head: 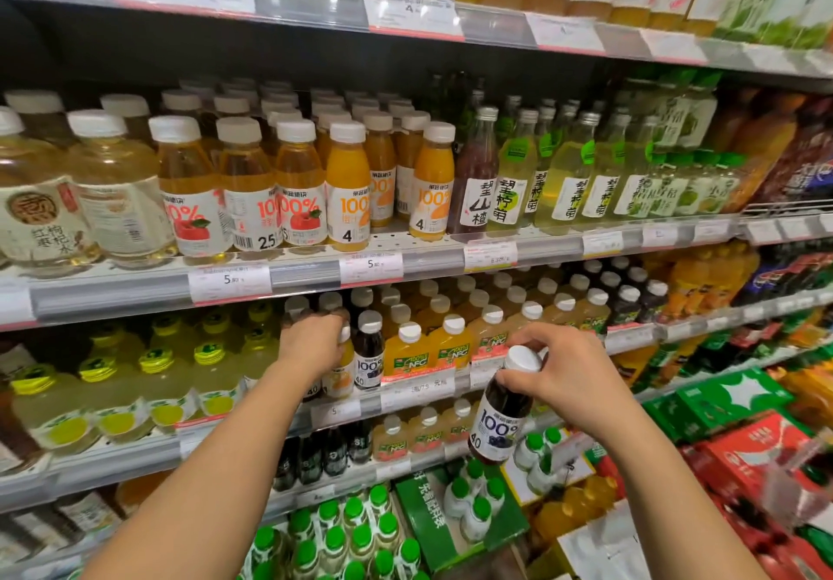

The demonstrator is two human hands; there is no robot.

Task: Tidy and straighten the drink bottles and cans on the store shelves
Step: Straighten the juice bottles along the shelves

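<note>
dark bottle (pixel 499 408) in right hand (pixel 556 370)

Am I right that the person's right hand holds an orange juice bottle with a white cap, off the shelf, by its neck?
Not quite: the head view shows the right hand holding a dark blueberry juice bottle with a white cap, not an orange one. It is off the shelf, gripped by its neck.
</note>
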